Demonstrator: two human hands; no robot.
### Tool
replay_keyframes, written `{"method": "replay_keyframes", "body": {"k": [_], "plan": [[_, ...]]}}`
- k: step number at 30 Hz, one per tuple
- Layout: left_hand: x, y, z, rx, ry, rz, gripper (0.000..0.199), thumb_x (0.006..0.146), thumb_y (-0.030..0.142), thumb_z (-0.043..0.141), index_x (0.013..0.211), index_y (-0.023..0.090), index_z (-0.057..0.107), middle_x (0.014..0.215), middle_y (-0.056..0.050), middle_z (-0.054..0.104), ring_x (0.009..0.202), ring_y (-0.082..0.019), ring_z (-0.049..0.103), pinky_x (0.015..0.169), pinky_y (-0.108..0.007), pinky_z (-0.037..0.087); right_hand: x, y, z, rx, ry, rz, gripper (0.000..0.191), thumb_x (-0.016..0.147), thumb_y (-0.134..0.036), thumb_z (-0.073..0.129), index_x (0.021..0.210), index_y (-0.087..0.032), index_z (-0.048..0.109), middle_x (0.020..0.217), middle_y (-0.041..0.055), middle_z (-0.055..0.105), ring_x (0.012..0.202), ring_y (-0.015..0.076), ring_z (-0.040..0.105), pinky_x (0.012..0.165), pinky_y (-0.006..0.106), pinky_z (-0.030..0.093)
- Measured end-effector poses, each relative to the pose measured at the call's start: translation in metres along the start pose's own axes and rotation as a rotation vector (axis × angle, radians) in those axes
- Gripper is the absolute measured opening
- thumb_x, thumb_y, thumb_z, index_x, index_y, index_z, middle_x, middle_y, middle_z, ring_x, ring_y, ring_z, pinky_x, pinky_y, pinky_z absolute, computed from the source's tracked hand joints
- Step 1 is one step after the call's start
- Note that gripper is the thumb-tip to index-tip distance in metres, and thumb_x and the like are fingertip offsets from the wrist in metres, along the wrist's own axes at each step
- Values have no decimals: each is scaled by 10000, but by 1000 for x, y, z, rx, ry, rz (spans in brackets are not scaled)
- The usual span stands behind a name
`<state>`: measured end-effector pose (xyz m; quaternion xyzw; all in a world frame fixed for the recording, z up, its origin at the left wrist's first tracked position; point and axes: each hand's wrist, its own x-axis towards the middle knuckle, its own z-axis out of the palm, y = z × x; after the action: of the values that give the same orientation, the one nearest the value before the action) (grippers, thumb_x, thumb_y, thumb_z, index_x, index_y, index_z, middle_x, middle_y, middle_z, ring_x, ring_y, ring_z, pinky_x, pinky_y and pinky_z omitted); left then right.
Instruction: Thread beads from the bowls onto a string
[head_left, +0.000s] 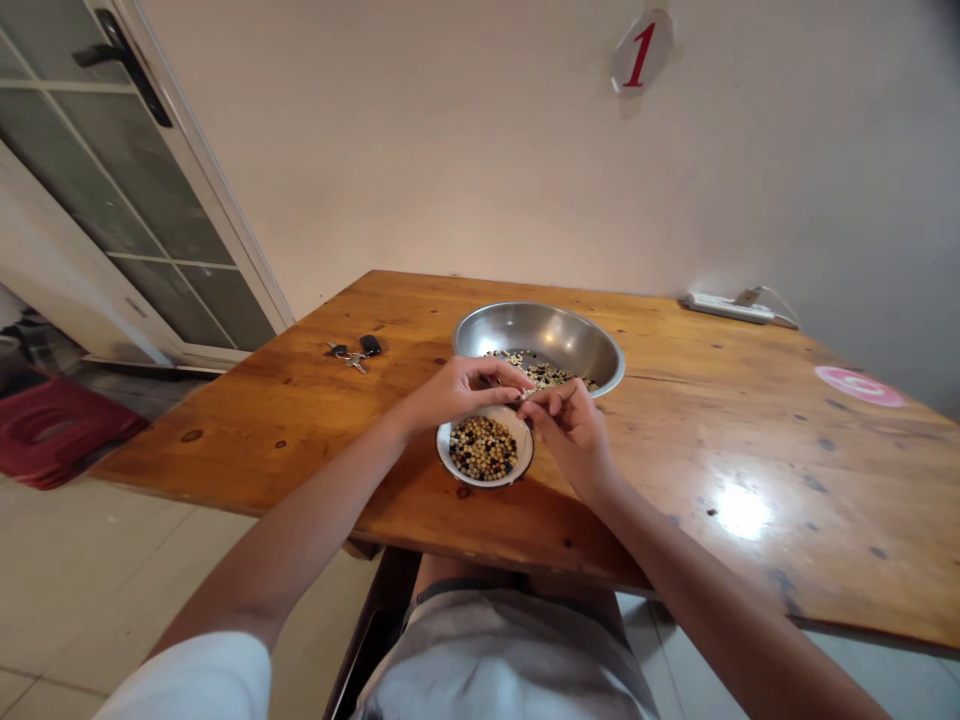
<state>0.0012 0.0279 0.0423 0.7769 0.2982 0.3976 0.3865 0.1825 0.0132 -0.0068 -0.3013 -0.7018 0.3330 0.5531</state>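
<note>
A small white bowl (523,462) with a dark rim holds mixed beans (482,447), pale, black and brown. Just beyond it stands a wide steel basin (600,345) with more mixed beans (551,374) over its bottom. My left hand (480,388) is above the gap between bowl and basin, thumb and fingers drawn together. From the other side my right hand (571,425) meets it by the bowl's right rim, its fingers curled in a pinch. The fingertips of both hands nearly touch; whatever they hold is too small to make out.
Keys with a black fob (358,352) lie on the wooden table (300,440) to the left. A white power strip (729,306) rests at the back right, near a round pink sticker (859,386). A red stool (64,425) stands on the floor by the door.
</note>
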Motion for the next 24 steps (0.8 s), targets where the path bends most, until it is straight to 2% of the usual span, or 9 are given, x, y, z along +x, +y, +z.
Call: {"method": "replay_keyframes", "body": {"k": [5, 12, 17, 24], "plan": [[1, -1, 1, 180, 76, 44, 123, 779, 277, 646, 788, 160, 682, 810, -52, 692, 771, -145, 609, 721, -286, 481, 1, 0, 0, -24, -11, 27, 271, 811, -245, 598, 743, -240, 335, 750, -21, 653, 493, 74, 529, 454, 214, 415], [0, -1, -2, 299, 49, 147, 139, 804, 294, 626, 770, 166, 667, 792, -48, 681, 771, -144, 601, 749, -294, 468, -1, -3, 1, -53, -76, 47, 209, 811, -279, 610, 789, -239, 406, 602, -54, 590, 463, 94, 574, 412, 204, 428], [-2, 3, -8, 276, 40, 131, 125, 814, 302, 619, 788, 186, 657, 844, -43, 670, 826, -143, 613, 789, -290, 477, -2, -8, 1, -88, -81, 63, 169, 817, -304, 608, 845, -232, 457, 714, -20, 665, 416, 76, 557, 399, 201, 448], [-7, 10, -20, 290, 100, 120, 134, 825, 306, 602, 811, 185, 657, 918, -55, 671, 922, -161, 609, 880, -322, 460, -1, -4, 1, -172, -98, 39, 169, 836, -355, 593, 914, -224, 521, 783, 1, 698, 423, 69, 551, 427, 203, 454]]}}
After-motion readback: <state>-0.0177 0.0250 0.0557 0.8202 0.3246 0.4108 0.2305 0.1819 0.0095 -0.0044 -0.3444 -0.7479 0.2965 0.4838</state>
